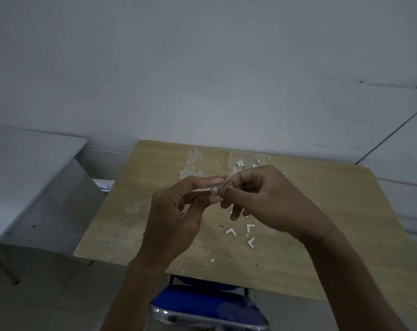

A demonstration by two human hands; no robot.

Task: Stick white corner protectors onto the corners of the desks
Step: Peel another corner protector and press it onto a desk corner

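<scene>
Head view: both hands raised above the wooden tabletop (pixel 322 211).
Left hand (pixel 176 211): pinches a small white corner protector (pixel 214 189).
Right hand (pixel 269 199): pinches the same piece.
Loose protectors (pixel 230 231): lying on tabletop.

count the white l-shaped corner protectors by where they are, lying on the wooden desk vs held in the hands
Lying on the wooden desk: 3 corner protectors
Pinched between the left hand and the right hand: 1 small white piece
Total: 4
</scene>
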